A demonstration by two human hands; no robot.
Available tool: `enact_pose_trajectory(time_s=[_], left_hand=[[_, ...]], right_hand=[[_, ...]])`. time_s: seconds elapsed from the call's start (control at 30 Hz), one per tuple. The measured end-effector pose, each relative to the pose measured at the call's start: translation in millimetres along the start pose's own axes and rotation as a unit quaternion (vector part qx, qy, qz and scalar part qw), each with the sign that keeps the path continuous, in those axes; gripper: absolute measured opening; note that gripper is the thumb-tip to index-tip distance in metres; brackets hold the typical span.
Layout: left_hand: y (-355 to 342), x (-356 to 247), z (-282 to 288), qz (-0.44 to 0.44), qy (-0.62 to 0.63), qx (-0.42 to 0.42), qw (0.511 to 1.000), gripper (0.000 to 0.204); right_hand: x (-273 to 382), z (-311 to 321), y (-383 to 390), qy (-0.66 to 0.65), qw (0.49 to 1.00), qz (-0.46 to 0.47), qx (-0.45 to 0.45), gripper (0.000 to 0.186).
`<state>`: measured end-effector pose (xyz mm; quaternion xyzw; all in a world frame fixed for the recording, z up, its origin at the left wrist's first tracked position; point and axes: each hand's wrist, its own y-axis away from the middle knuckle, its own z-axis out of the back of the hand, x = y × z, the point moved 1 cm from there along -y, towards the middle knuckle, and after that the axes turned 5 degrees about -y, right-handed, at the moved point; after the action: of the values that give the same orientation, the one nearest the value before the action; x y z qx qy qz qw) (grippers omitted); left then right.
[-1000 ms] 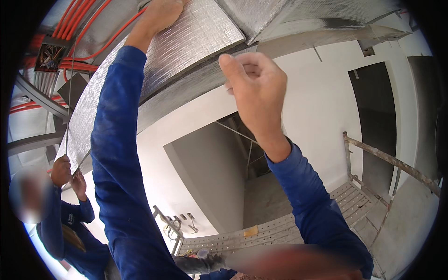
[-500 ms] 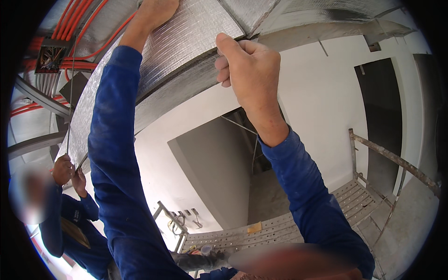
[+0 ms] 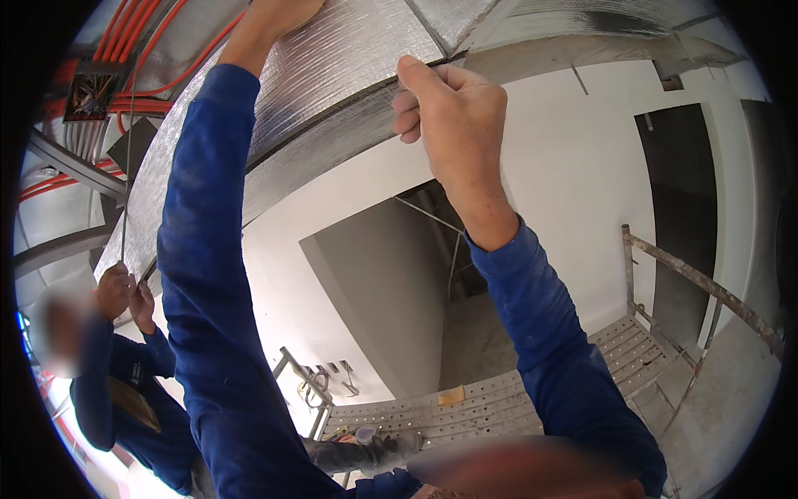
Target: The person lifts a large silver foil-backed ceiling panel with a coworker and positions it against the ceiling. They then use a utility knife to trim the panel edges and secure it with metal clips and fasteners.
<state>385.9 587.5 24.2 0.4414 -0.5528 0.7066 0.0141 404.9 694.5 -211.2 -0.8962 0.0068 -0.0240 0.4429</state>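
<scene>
My left hand reaches up to the silver foil-faced panel on the overhead duct, its fingertips hidden at the top edge. My right hand is raised just below the panel's dark lower edge, fingers curled with the thumb over them; whatever they may hold is hidden. The duct's underside runs behind it toward the lower left.
At left another person grips a thin vertical rod below orange conduits and a wiring box. Below are a perforated scaffold platform and railing. Behind stand a white wall and dark openings.
My right hand has moved upward toward the duct edge, its fingers still curled. My left arm and the other person's hands sit slightly higher in the view.
</scene>
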Motion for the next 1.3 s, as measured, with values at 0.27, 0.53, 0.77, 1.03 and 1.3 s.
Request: enact_pose_trajectory(time_s=[0.27, 0.53, 0.77, 1.03, 1.3], left_hand=[[1, 0, -3, 0.059, 0.003, 0.025, 0.998, 0.030], [1, -1, -4, 0.037, -0.032, -0.004, 0.999, 0.029], [4, -1, -4, 0.039, -0.012, -0.010, 0.999, 0.029], [7, -4, -8, 0.061, 0.003, -0.005, 0.998, 0.030], [10, -8, -1, 0.024, -0.010, -0.015, 1.000, 0.032]], right_hand=[[1, 0, 0, 0.016, 1.000, 0.006, 0.012, 0.037], [0, 7, -2, 0.054, 0.998, 0.020, 0.019, 0.032], [-17, 23, -6, 0.136, 0.973, 0.185, -0.036, 0.013], [-18, 41, -28, 0.322, 0.810, 0.485, 0.066, 0.037], [-21, 41, -44, 0.249, 0.862, 0.425, 0.121, 0.035]])
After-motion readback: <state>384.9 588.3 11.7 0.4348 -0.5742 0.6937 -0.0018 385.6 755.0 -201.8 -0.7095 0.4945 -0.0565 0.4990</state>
